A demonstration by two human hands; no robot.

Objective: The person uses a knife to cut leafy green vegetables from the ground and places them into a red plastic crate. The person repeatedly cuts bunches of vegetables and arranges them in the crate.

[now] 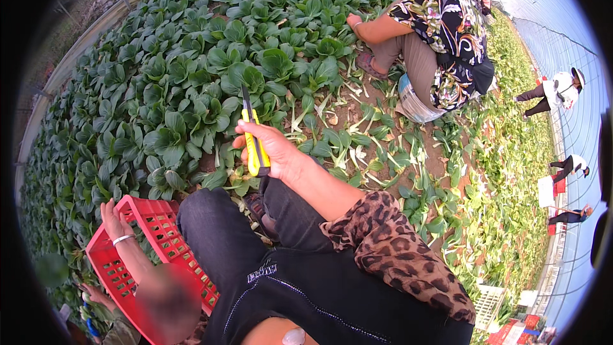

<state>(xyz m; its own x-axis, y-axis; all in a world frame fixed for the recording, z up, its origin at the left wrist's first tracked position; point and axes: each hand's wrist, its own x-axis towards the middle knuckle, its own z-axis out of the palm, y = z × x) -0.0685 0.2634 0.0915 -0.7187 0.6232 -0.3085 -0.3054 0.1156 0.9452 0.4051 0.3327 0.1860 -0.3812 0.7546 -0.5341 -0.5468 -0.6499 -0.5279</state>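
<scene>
My right hand [278, 146] grips a yellow-and-black utility knife [253, 141], its dark blade extended towards the leaves. Just beyond the blade tip stand leafy green bok choy plants [246, 76], rooted in a dense bed. My left hand [114, 223], with a silver bangle on the wrist, is at the far rim of a red slatted plastic crate [165, 235]. Its fingers are apart and hold nothing; whether the palm rests on the rim I cannot tell. The crate lies beside my bent knee, and my forearm crosses over it.
Cut leaves [352, 143] litter the soil to the right. A person in a floral shirt [445, 43] sits low on a pale bucket [414, 100] at the bed's edge. Another person's hand [96, 294] shows at lower left. Workers and crates [512, 333] are farther right inside the plastic greenhouse.
</scene>
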